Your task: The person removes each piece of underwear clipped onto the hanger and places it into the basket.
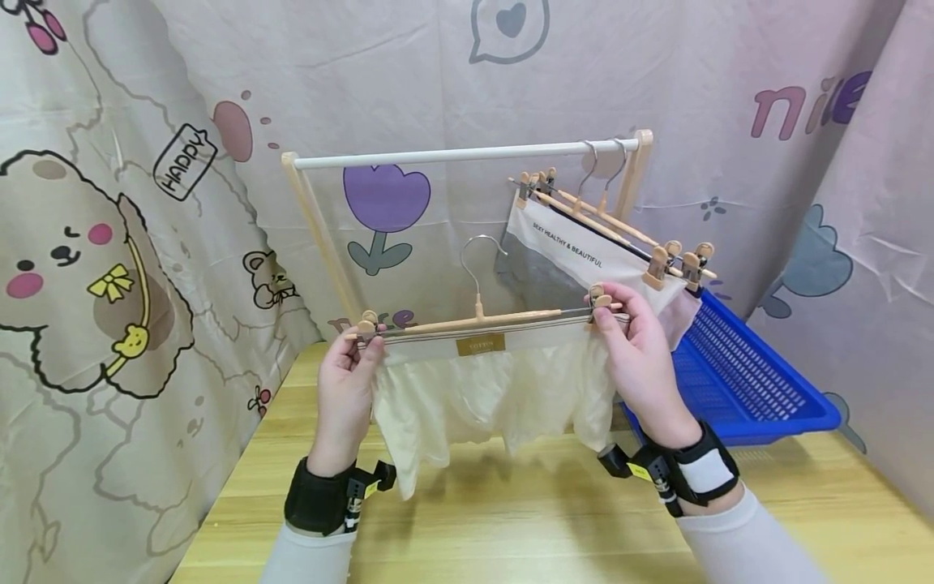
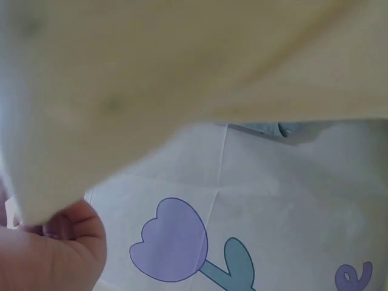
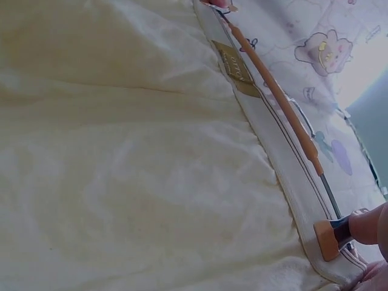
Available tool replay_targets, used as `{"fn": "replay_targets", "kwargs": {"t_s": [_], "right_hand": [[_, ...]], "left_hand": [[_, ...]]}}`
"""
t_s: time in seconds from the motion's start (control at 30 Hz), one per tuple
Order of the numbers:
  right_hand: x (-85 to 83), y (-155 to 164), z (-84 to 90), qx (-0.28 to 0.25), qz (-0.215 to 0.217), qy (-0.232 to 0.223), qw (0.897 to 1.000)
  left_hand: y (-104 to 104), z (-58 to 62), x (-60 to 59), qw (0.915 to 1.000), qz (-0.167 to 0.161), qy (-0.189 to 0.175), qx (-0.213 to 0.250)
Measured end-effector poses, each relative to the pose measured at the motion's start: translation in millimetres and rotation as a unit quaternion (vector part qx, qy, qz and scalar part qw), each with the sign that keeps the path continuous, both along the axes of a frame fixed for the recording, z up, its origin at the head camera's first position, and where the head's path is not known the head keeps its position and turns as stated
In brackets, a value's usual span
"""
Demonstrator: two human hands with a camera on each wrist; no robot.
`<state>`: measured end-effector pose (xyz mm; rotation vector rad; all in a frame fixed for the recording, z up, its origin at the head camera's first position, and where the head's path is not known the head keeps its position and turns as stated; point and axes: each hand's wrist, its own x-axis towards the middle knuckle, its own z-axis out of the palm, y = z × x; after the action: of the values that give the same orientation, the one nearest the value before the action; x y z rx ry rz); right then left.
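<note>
**Cream shorts held level on a clip hanger, in front of the rack**

The wooden drying rack (image 1: 467,154) stands at the back of the yellow wood surface (image 1: 511,519), close to the cartoon-print curtain (image 1: 109,268) that walls in the left, back and right sides. The left and middle of the white rail are bare; two clip hangers with garments (image 1: 598,243) hang bunched at the right end. A blue plastic basket (image 1: 744,381) sits on the surface at the right, just behind the right wrist. The near part of the surface, below the hands, lies open.

The wooden clip hanger (image 1: 481,320) is held roughly level in the air, in front of and below the rail, its metal hook pointing up and clear of the rail. The cream shorts (image 1: 481,397) hang from it by the waistband, whose gold label faces the person; the hem hangs just above the surface.

The left hand (image 1: 350,385) pinches the left clip and waistband end, fingers curled upward. The right hand (image 1: 638,349) pinches the right clip (image 3: 330,237) between thumb and fingertips. Both forearms reach forward, well apart, wrists raised, each wearing a black strap. In the left wrist view, the cloth fills most of the frame, with only a thumb (image 2: 79,233) showing at its edge.
</note>
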<state>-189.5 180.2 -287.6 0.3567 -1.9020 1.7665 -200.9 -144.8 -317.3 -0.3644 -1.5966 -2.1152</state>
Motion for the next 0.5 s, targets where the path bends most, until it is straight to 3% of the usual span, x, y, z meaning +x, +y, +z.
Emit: {"fn": "replay_targets", "kwargs": {"t_s": [0.3,0.5], "right_hand": [[9.0,5.3,-3.4,0.023,-0.019,-0.018,0.999],[9.6,7.5,-4.4,0.03,-0.014,-0.019,0.999]], "left_hand": [[-4.1,0.5,2.7,0.9976,-0.005,-0.043,-0.055],[-6.0,1.2,4.0,0.9958,-0.007,-0.05,-0.077]]}}
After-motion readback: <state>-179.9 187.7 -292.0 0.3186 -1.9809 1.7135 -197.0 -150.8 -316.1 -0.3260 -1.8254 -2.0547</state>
